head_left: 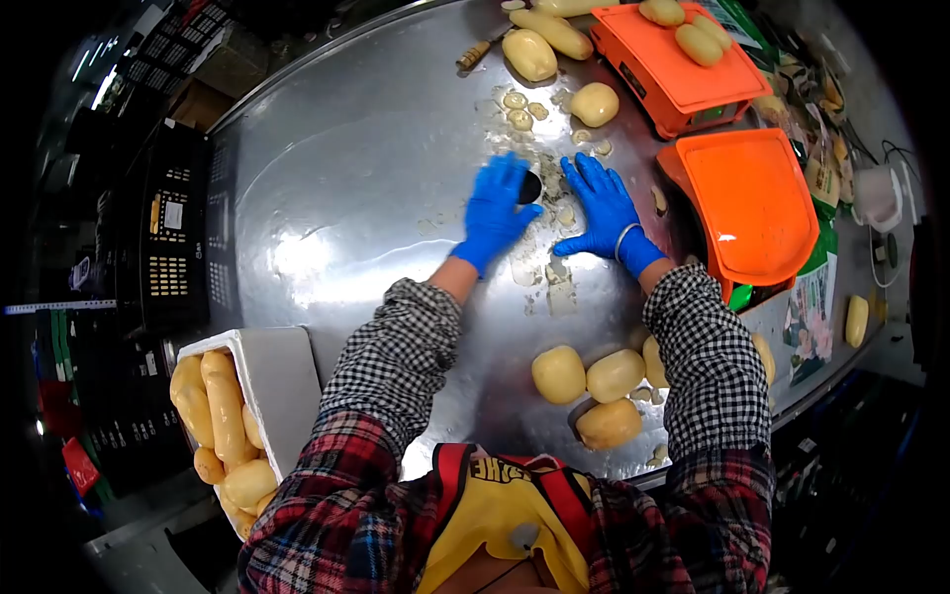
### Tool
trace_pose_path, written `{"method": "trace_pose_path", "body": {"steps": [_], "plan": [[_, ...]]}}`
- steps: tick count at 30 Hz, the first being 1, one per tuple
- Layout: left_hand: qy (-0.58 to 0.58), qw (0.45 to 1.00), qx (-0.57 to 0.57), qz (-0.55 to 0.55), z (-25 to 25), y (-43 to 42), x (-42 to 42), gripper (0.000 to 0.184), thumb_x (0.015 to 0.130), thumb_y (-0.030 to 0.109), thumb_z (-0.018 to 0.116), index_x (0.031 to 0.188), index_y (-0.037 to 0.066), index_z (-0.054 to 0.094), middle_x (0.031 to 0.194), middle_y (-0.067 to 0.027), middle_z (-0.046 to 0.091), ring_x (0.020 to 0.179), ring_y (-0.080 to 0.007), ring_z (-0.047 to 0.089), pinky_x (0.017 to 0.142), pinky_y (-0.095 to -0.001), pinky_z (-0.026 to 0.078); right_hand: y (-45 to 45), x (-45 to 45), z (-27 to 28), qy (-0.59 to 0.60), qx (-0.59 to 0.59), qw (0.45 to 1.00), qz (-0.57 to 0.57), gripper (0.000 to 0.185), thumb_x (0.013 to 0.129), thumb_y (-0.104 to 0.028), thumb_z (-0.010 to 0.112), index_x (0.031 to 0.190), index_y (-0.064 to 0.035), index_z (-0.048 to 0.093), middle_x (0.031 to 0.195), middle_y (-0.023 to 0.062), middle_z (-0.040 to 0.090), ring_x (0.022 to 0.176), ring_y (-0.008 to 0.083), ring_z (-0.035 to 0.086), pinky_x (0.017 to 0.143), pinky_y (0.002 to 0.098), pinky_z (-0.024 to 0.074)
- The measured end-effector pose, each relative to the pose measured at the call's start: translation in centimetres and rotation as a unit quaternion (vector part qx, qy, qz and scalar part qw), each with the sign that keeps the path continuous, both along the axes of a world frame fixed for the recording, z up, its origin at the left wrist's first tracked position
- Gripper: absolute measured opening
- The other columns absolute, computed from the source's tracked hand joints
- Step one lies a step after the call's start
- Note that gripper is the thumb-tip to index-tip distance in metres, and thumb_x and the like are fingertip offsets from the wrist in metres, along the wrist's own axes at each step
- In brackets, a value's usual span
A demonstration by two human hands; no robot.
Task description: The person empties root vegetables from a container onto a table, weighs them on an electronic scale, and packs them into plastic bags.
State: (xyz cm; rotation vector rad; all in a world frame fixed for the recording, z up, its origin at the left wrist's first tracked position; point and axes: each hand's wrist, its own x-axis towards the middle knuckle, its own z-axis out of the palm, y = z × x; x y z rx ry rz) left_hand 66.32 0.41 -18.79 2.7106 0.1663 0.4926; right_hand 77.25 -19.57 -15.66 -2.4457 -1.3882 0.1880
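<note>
My left hand (495,210), in a blue glove, lies with its fingers stretched out over the metal table (346,188). A round black spot or disc (531,187) shows right beside its fingers; I cannot tell whether it is a hole. To the right, my right hand (605,211), also blue-gloved, is spread flat with the thumb out and a pale band at the wrist. Neither hand holds anything. Wet scraps and thin cut slices (566,216) lie between the hands. Beyond the fingers sit more cut ends (520,119) and a pale yellow lotus root piece (594,104).
Two orange scales (752,203) (683,74) stand on the right, the farther one bearing root pieces. A wooden-handled knife (473,55) lies at the far edge. Several roots (559,374) rest near my body. A white foam box (282,386) of roots stands left, near a black crate (173,228).
</note>
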Motion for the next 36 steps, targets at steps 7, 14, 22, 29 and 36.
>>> {"method": "trace_pose_path", "body": {"steps": [7,14,22,29,36], "plan": [[-0.023,0.997,-0.031,-0.067,6.8,3.1,-4.3,0.076,0.082,0.054,0.065,0.145,0.017,0.041,0.154,-0.0133,0.031,0.142,-0.0403,0.025,0.114,-0.0569,0.017,0.0,-0.2,-0.3,-0.005,0.001,1.000,-0.002,0.133,0.053,-0.078,0.072,0.154,-0.0102,0.017,0.157,0.0215,0.020,0.145,0.0378,0.018,0.117,0.0521,0.0126],[0.141,0.855,-0.002,0.499,5.3,26.0,-20.1,0.106,0.072,0.076,0.061,0.155,0.026,0.017,0.161,-0.0159,0.005,0.145,-0.0475,0.000,0.108,-0.0710,-0.003,0.3,-0.4,0.2,-0.014,0.001,1.000,0.020,0.139,0.049,-0.079,0.073,0.152,-0.0048,0.018,0.155,0.0253,0.022,0.144,0.0415,0.019,0.117,0.0515,0.0142],[0.215,0.938,0.077,0.261,3.8,24.3,-17.0,0.114,0.067,0.081,0.059,0.154,0.019,0.018,0.161,-0.0153,0.010,0.146,-0.0457,0.004,0.113,-0.0651,0.001,0.7,-0.7,0.9,-0.010,-0.018,1.000,0.006,0.138,0.050,-0.078,0.074,0.152,-0.0035,0.019,0.154,0.0267,0.023,0.144,0.0402,0.020,0.117,0.0519,0.0127],[0.123,0.989,0.083,0.026,2.8,15.5,-10.2,0.108,0.069,0.073,0.065,0.152,0.016,0.027,0.158,-0.0188,0.017,0.144,-0.0455,0.015,0.117,-0.0543,0.013,0.6,-0.7,1.1,-0.013,-0.005,1.000,0.010,0.137,0.049,-0.078,0.074,0.152,-0.0055,0.020,0.154,0.0266,0.023,0.144,0.0401,0.021,0.116,0.0514,0.0143],[0.086,0.994,0.040,-0.058,0.5,3.2,-1.7,0.086,0.082,0.054,0.065,0.150,0.013,0.032,0.158,-0.0143,0.020,0.144,-0.0414,0.018,0.117,-0.0503,0.017,0.1,-0.2,-0.2,-0.012,0.000,1.000,0.018,0.138,0.050,-0.080,0.072,0.153,-0.0069,0.017,0.155,0.0262,0.019,0.144,0.0402,0.019,0.115,0.0531,0.0142]]}}
